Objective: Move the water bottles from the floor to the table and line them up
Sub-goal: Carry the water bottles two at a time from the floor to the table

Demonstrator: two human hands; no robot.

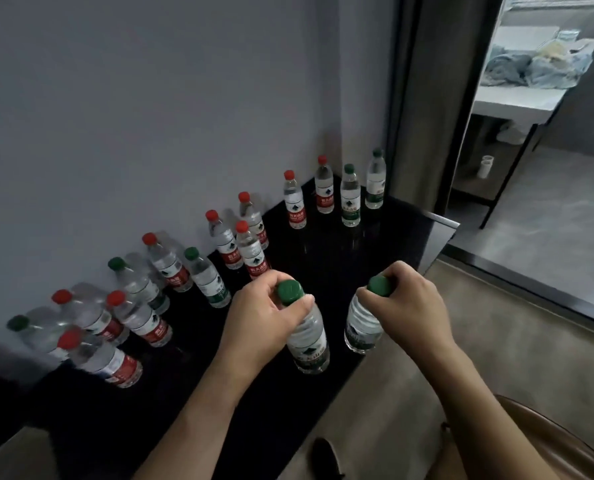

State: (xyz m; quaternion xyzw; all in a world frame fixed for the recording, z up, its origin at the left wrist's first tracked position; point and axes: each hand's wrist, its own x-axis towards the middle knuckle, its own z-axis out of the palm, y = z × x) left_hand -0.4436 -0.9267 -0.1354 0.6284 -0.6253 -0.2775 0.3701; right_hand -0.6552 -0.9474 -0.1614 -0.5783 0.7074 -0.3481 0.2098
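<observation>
Two green-capped water bottles are at the near edge of the glossy black table (330,258). My left hand (264,317) grips the neck of one bottle (307,341) just under its cap. My right hand (408,303) grips the other bottle (361,327) around its cap. Both bottles look upright, their bases at or just above the tabletop near its front edge. Behind them, several red-capped and green-capped bottles (250,251) stand in a loose row along the grey wall, from the far right corner (351,199) to the left (98,355).
A grey wall backs the table. A dark door frame (413,98) and curtain stand at the right, with another room and a white table (517,98) beyond. A brown chair edge (548,434) shows at the bottom right, above beige floor.
</observation>
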